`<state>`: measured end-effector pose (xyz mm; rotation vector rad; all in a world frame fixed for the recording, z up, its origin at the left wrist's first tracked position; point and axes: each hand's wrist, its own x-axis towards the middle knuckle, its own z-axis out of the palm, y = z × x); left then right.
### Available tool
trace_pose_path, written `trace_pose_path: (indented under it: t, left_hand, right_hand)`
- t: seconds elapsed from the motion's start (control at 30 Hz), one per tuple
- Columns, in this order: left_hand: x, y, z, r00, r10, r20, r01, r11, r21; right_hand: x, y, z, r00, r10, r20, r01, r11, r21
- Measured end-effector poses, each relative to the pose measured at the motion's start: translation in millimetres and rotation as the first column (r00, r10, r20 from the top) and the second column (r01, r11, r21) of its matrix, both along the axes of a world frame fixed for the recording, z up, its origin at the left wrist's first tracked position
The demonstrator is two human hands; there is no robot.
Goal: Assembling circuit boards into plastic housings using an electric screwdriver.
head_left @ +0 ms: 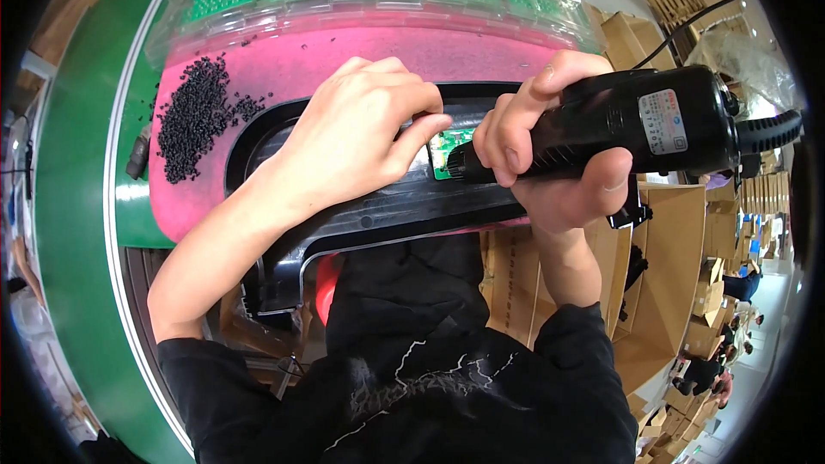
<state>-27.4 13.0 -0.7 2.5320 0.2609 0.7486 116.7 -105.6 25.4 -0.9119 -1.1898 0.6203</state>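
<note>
1. My right hand (550,133) is wrapped around the barrel of a black corded electric screwdriver (614,120), its nose lying over the green circuit board (442,159). I can't tell whether the bit is seated in anything.
2. My left hand (361,129) has thumb and forefinger drawn close together at the board's far left corner. Whether they pinch anything, I cannot tell.
3. The board sits inside the long black plastic housing (369,216), between my two hands.
4. I judge the main risk to be a slip: with the tool tilted rather than upright, the bit could skate off and scratch the board or catch my left fingertips.
5. Too much push could crack the board or strip a thread, and a tug from the thick cable (767,131) could swing the nose aside.
6. The housing's near edge juts past the pink mat (301,51) over my lap, so leaning on that side might tip it.
7. Leftward, the heap of small black screws (193,120) lies just beyond the housing's curved end; a sweeping forearm could scatter it.
8. Beyond the far rim there's only a strip of mat before the clear plastic trays (378,15) of boards. Lifting straight up looks the freest way out.
</note>
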Motion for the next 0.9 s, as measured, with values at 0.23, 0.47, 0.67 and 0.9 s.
trace_pose_path:
  t: [0.23, 0.47, 0.67, 0.9]
  left_hand:
    - [0.8, 0.1, 4.4, 0.997, 0.046, -0.067, -0.049, 0.998, -0.041]
    - [0.7, 8.0, -10.1, 0.999, -0.040, 0.001, 0.040, 0.999, -0.005]
    - [-1.8, 7.1, -4.3, 0.986, -0.099, -0.133, 0.099, 0.995, 0.000]
    - [2.0, 2.8, -4.0, 0.970, -0.242, 0.009, 0.243, 0.969, -0.037]
  right_hand:
    - [-8.7, 1.0, 0.3, 1.000, 0.006, -0.029, -0.008, 0.998, -0.058]
    - [-7.2, 5.2, 4.5, 0.987, 0.160, 0.020, -0.152, 0.966, -0.209]
    - [-6.1, 2.8, 2.4, 0.998, 0.065, 0.005, -0.064, 0.989, -0.130]
    - [19.4, -3.2, 12.2, 0.945, 0.321, -0.060, -0.282, 0.894, 0.347]
